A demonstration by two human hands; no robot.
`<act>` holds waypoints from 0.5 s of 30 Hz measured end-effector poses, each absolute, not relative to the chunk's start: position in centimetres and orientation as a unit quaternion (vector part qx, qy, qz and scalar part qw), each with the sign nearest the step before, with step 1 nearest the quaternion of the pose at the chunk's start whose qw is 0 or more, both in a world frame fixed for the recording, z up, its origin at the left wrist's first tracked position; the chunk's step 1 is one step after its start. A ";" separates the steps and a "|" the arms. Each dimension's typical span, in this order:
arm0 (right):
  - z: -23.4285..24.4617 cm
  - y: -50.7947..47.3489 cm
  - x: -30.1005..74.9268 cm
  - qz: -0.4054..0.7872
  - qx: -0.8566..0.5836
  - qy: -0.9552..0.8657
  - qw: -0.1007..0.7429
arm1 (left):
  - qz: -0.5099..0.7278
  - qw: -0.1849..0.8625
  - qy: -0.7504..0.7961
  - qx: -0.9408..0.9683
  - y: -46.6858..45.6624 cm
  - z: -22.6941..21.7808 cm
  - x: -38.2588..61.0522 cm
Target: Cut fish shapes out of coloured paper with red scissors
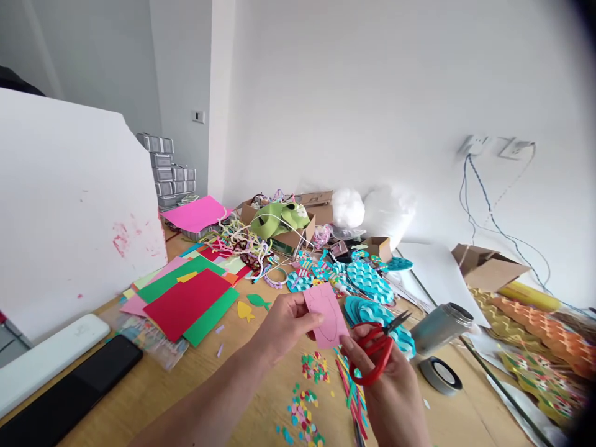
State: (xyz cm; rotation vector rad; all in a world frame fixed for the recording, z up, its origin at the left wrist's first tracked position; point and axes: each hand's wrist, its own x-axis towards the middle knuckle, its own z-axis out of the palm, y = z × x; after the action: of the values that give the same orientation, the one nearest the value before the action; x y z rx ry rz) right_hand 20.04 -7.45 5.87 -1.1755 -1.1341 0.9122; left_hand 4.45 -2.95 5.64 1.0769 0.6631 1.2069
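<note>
My left hand (293, 326) pinches a piece of pink paper (329, 313) by its left side, thumb on top. A curved outline is drawn on that paper. In my right hand (388, 388) is a pair of scissors (376, 355) with red handles, its dark blades pointing up and to the right, away from the paper. The right fingertips also touch the paper's lower right edge. Just left of my left hand lie a green paper fish (258, 302) and a yellow paper fish (244, 311). Small colored paper dots (305, 413) are scattered below the hands.
Sheets of red paper (189, 304) and other colors lie left, near a black phone (74, 388). Blue wavy paper pieces (367, 282) sit behind my hands. A metal flask (442, 329) and its lid (441, 376) stand right. Pipe cleaners (246, 245) and boxes crowd the back.
</note>
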 end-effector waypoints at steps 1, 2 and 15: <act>5.7 -7.3 20.0 0.392 -0.505 -0.486 0.596 | 0.526 0.641 0.296 0.475 -2.9 5.4 4.6; 5.4 -7.1 20.0 0.390 -0.505 -0.484 0.599 | 0.523 0.640 0.301 0.476 -2.8 5.2 4.6; 4.8 -7.0 19.2 0.328 -0.557 -0.499 0.577 | 0.516 0.645 0.333 0.455 -2.5 4.1 4.7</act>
State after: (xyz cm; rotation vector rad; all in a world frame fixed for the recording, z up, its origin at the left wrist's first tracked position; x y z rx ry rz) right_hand 19.22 -6.96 4.82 -1.3026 -1.1681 0.7677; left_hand 4.72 -2.50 4.14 1.0366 0.7579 1.1741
